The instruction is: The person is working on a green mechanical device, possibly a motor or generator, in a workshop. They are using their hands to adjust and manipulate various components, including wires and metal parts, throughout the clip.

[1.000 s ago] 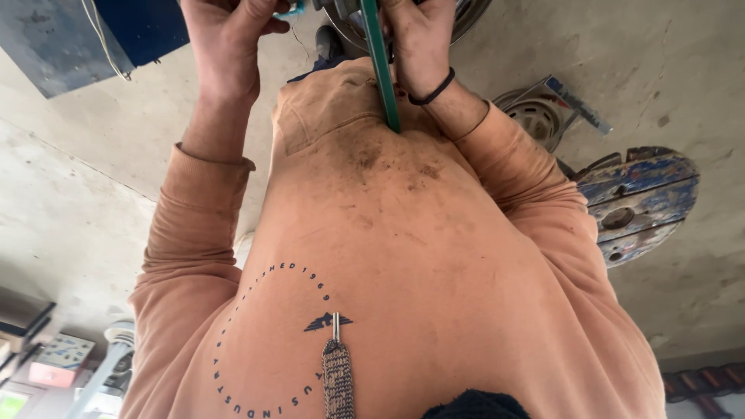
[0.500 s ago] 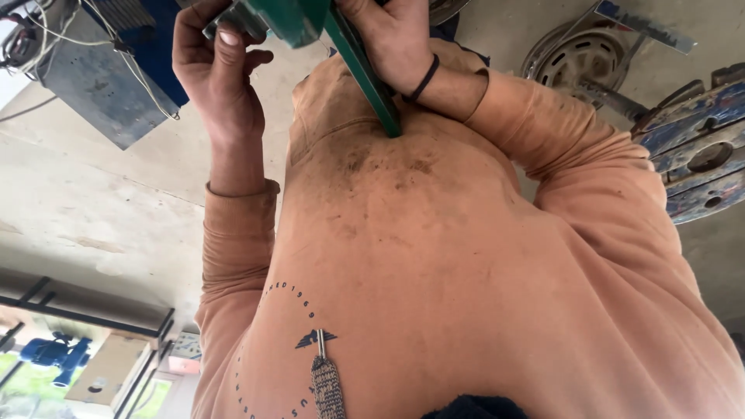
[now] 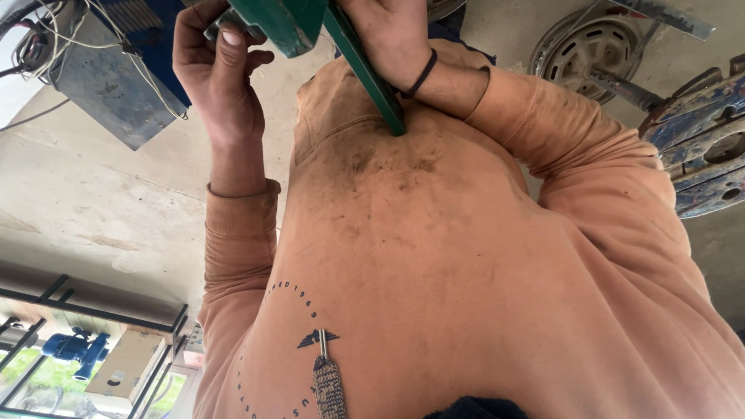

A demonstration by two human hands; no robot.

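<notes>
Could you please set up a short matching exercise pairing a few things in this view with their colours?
Things:
1. tool held by the hands
2. sweatshirt
3. band on the right wrist
4. metal box with wires

Colours:
A. black
B. blue-grey
C. green
D. orange

Pairs: 1-C, 2-D, 3-A, 4-B

Both hands [image 3: 221, 74] [image 3: 388, 39] grip a green tool [image 3: 341, 39].
</notes>
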